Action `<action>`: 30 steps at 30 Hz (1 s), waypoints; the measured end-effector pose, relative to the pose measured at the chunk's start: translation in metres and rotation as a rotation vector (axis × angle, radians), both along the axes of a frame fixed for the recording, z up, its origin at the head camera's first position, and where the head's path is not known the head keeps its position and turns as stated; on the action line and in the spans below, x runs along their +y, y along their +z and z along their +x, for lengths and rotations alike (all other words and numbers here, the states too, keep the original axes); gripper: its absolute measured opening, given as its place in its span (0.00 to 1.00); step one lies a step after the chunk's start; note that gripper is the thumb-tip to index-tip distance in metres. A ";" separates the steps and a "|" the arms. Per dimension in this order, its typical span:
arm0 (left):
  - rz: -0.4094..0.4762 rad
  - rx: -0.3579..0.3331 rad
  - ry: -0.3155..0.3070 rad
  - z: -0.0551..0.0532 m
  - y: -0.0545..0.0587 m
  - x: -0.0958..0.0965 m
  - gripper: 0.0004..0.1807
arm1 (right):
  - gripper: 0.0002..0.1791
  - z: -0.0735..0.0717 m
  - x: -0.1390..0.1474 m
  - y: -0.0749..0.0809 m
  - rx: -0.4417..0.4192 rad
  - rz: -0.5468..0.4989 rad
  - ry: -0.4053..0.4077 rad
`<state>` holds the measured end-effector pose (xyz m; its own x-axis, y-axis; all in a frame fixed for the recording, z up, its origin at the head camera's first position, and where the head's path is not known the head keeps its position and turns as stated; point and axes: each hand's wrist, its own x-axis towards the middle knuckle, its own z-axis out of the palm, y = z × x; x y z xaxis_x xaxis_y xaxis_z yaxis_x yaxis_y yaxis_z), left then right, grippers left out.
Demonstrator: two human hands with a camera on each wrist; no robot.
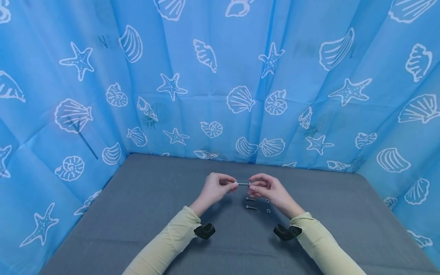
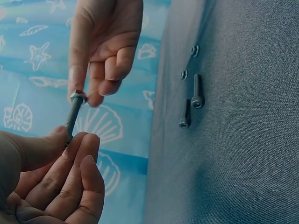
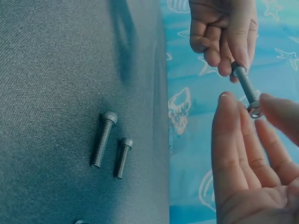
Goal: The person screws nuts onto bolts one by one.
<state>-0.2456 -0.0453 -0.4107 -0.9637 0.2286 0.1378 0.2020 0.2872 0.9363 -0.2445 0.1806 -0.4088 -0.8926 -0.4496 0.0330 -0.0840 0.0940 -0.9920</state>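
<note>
Above the grey table, my left hand (image 1: 217, 187) pinches the head end of a metal bolt (image 1: 243, 184) between thumb and fingers. The bolt's threaded shank (image 3: 246, 85) points across to my right hand (image 1: 269, 189). There, thumb and fingers pinch a hex nut (image 2: 78, 95) at the bolt's tip. In the right wrist view the nut sits at the end of the shank; how far it is threaded on I cannot tell. Part of the bolt head is covered by my left fingertips.
Two socket-head bolts, a larger one (image 3: 104, 139) and a smaller one (image 3: 124, 157), lie on the grey table (image 1: 154, 214). Beside them are two nuts (image 1: 268, 211). A blue curtain with shell prints (image 1: 213, 84) stands around the table's far and side edges.
</note>
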 end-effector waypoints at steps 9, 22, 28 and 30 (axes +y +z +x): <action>0.002 -0.003 0.001 0.001 0.001 0.001 0.06 | 0.20 0.000 -0.001 0.003 -0.039 0.071 -0.011; 0.015 -0.017 0.001 0.002 0.002 0.000 0.05 | 0.17 0.001 -0.002 0.002 -0.013 0.021 -0.004; 0.008 0.003 -0.006 0.002 0.003 0.000 0.05 | 0.20 0.001 -0.003 0.002 -0.045 0.064 -0.001; 0.007 0.002 -0.003 0.002 0.003 0.000 0.05 | 0.20 0.001 -0.002 0.001 -0.048 0.050 0.010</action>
<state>-0.2437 -0.0450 -0.4081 -0.9626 0.2308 0.1417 0.2052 0.2803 0.9377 -0.2430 0.1783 -0.4077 -0.8882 -0.4583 -0.0323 -0.0380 0.1433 -0.9889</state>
